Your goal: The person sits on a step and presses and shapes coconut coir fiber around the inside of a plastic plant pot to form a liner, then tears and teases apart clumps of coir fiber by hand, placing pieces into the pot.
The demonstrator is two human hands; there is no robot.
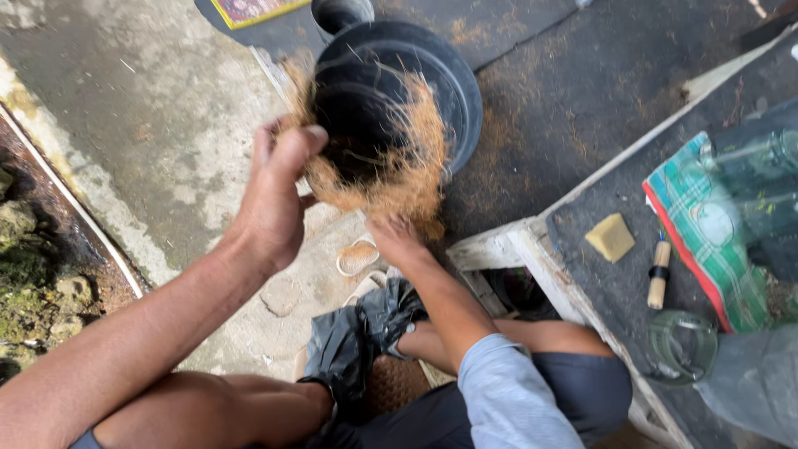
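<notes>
My left hand (274, 195) grips the rim of a black round pot (391, 91) that is tipped toward me, thumb on the edge. A mass of brown coconut fibre (399, 179) lines and spills over the pot's lower rim. My right hand (395, 239) sits just under that fibre, fingers buried in its lower edge. A crumpled black plastic bag (357, 333) lies between my knees below both hands.
A dark work surface with a pale wooden edge (532, 241) stands at right, bearing a yellow sponge block (611, 237), a small wooden-handled tool (659, 274), a green checked cloth (706, 229), a glass lid (682, 345) and clear bottles (756, 175). A mossy drain (33, 266) runs at left.
</notes>
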